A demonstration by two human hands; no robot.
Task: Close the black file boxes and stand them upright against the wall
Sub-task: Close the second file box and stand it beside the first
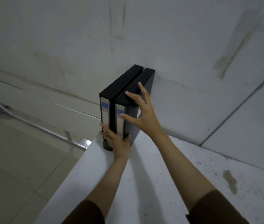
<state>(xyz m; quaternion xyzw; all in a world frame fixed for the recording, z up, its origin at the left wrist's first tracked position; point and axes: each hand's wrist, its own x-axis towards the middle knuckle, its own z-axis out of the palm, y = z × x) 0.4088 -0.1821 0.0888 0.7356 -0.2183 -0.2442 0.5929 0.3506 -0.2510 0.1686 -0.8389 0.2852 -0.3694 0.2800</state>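
Two black file boxes stand upright side by side, both closed, their far ends against the wall [184,50]. The left box [120,83] and the right box [133,125] show silver spine labels with blue squares. My left hand [116,141] presses flat against the lower spines, thumb hooked around the right box's edge. My right hand [142,112] rests with spread fingers on the top front corner and right side of the right box.
The boxes stand at the left end of a white, stained table [168,183], close to its left edge. Beyond that edge the tiled floor [14,167] lies below, with a metal rail [50,135] along it. A wall panel seam runs at the right.
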